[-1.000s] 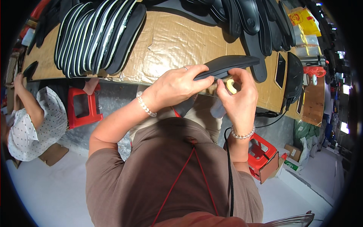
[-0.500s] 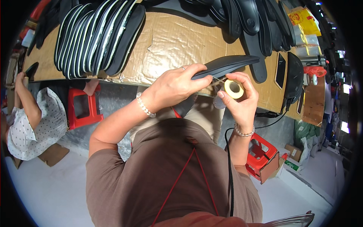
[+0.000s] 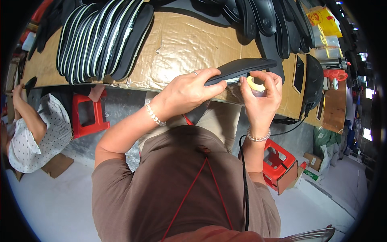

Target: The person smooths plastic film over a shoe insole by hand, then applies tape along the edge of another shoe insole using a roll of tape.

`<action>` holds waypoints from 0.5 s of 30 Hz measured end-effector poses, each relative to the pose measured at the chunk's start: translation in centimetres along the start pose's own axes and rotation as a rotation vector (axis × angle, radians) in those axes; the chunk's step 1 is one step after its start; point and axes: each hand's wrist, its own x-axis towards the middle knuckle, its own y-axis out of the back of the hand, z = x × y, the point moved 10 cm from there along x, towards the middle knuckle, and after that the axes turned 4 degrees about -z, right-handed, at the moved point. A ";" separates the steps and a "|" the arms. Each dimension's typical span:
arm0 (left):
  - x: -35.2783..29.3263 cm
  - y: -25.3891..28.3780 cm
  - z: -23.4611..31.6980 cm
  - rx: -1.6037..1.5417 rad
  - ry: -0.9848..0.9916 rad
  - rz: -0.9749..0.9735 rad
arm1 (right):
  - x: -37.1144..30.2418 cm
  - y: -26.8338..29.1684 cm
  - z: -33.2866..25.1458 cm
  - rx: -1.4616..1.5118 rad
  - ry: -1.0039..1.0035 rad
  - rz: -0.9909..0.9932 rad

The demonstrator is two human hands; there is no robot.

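Note:
My left hand (image 3: pixel 187 90) is closed on the near end of a black shoe sole (image 3: pixel 246 67), thumb below and fingers over the top. The sole is held tilted above the table's front edge. Close under its right part, my right hand (image 3: pixel 264 103) pinches a roll of pale yellow tape (image 3: pixel 255 85) between thumb and fingers. A short see-through strip runs between the roll and the sole's underside; where it ends is hidden. To the left, a leaning row of black soles with white edges (image 3: pixel 100 44) stands on the brown covered table (image 3: pixel 181 44).
More black soles (image 3: pixel 266 18) lie heaped at the back right. Beside them are a black-framed object (image 3: pixel 314 80) with a cable and a yellow bag (image 3: pixel 324 22). Red stools (image 3: pixel 278 161) stand below. Another person's arm (image 3: pixel 34 117) reaches in at far left.
My right hand has turned the tape roll, so its ring now tips upward, and has shifted slightly right. My left hand and the sole stay almost still.

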 end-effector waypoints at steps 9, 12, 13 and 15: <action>0.0 0.0 0.3 -0.008 -0.005 -0.002 | 0.0 0.1 -1.4 -0.175 -0.010 0.024; 0.0 0.0 0.4 -0.007 -0.003 -0.004 | 0.1 0.1 -1.6 -0.193 -0.021 0.012; 0.1 0.0 0.4 -0.014 -0.008 -0.005 | 0.1 0.0 -1.7 -0.194 -0.022 0.004; 0.1 0.1 0.4 -0.010 -0.005 -0.008 | 0.1 0.0 -1.7 -0.214 -0.026 0.003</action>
